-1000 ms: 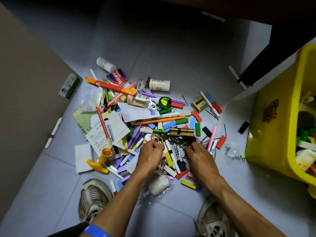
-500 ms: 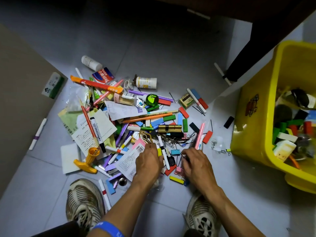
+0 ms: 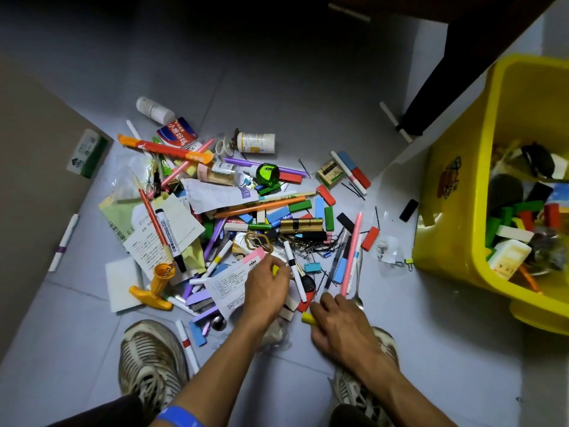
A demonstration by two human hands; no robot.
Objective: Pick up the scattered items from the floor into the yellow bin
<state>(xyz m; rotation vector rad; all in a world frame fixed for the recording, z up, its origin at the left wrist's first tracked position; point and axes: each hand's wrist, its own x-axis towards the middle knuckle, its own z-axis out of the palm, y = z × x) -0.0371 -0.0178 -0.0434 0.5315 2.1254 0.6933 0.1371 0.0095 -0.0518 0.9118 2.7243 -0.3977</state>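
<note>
Over the floor clutter (image 3: 246, 211), the left hand (image 3: 266, 286) pinches a small yellow piece (image 3: 275, 270); the right hand (image 3: 341, 325) curls its fingers round a yellow block (image 3: 308, 318) beside the yellow bin (image 3: 455, 211).

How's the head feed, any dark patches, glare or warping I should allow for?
Head view: top is in deep shadow; the floor pile is evenly lit and sharp; wide-angle bending tilts the yellow bin at the right edge; slight sheen on its wall; both hands look sharp.
</note>
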